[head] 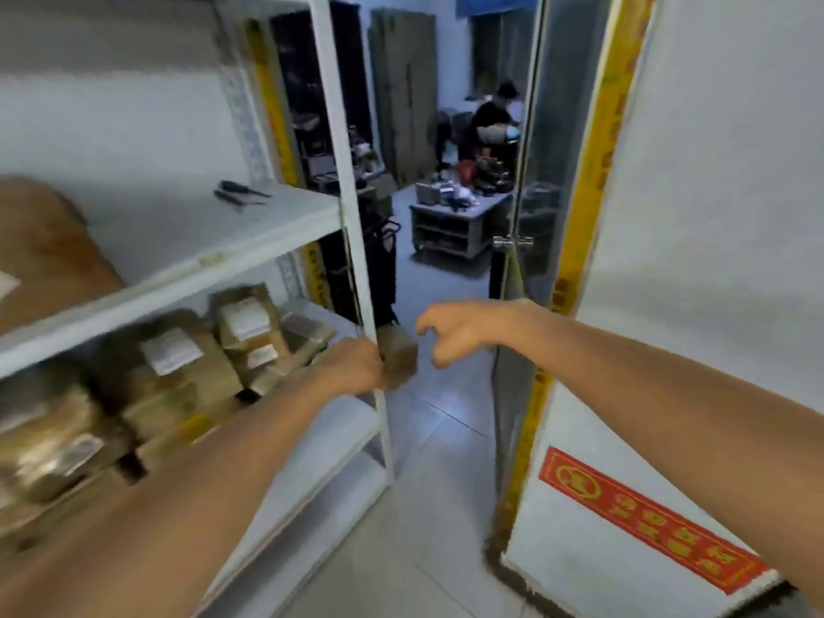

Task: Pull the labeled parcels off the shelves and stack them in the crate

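My left hand (356, 365) grips a small brown cardboard parcel (399, 356) just past the front right post of the white shelf unit (352, 216). A short way to the parcel's right, my right hand (455, 330) hovers with its fingers curled and apart, holding nothing. Several brown parcels with white labels (178, 363) lie piled on the middle shelf to the left. A bigger brown parcel (44, 256) sits on the upper shelf at the far left. No crate is in view.
Two dark tools (243, 194) lie on the upper shelf. A glass door (512, 260) stands ajar ahead, by a white wall with a red sticker (646, 519). Beyond the doorway, a person (495, 118) sits at a cluttered low table (455, 216). Tiled floor runs between shelf and wall.
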Demonstrator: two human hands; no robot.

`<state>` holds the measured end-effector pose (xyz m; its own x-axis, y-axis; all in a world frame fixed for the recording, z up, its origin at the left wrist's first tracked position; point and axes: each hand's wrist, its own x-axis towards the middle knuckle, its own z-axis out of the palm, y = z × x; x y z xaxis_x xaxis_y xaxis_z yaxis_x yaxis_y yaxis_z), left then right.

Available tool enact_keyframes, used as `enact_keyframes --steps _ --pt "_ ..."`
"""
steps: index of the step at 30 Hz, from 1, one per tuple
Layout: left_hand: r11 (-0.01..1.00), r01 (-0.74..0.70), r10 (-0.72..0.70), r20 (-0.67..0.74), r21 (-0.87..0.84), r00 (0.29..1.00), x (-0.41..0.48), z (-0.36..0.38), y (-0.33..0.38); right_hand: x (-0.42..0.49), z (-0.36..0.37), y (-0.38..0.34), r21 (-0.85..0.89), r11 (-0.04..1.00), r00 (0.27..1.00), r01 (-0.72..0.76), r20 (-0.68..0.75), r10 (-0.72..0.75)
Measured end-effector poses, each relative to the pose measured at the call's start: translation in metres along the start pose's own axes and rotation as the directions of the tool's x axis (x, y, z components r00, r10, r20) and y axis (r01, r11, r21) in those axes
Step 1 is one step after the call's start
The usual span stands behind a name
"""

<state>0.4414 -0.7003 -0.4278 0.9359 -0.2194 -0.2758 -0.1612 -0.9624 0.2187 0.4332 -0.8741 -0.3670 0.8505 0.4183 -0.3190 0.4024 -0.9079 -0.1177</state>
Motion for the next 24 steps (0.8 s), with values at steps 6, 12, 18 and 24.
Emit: enact_keyframes --steps 6,12,18,24 --pt "0.909 0.400 -0.412 -0.117 -0.115 0.903 -0.107 -0.007 -0.105 0.051 -0.013 -0.110 -0.100 0.925 0.930 0.366 0.084 -0.359" --pt "0.706 0.680 -0.706 -0.115 -0.198 0.699 -0.221 0.018 -0.150 0.053 0.012 -0.227 -0.222 0.730 0.762 0.647 0.141 -0.632" --pt "0.544 0.803 -0.838 -0.114 -0.243 0.533 -0.308 0.041 -0.185 0.040 0.049 -0.319 -0.234 0.546 0.591 0.804 0.220 -0.776" --pt "0.395 0.865 -0.918 -0.086 -0.311 0.388 -0.369 0.063 -0.231 0.038 0.083 -0.389 -0.317 0.432 0.519 0.844 0.281 -0.807"
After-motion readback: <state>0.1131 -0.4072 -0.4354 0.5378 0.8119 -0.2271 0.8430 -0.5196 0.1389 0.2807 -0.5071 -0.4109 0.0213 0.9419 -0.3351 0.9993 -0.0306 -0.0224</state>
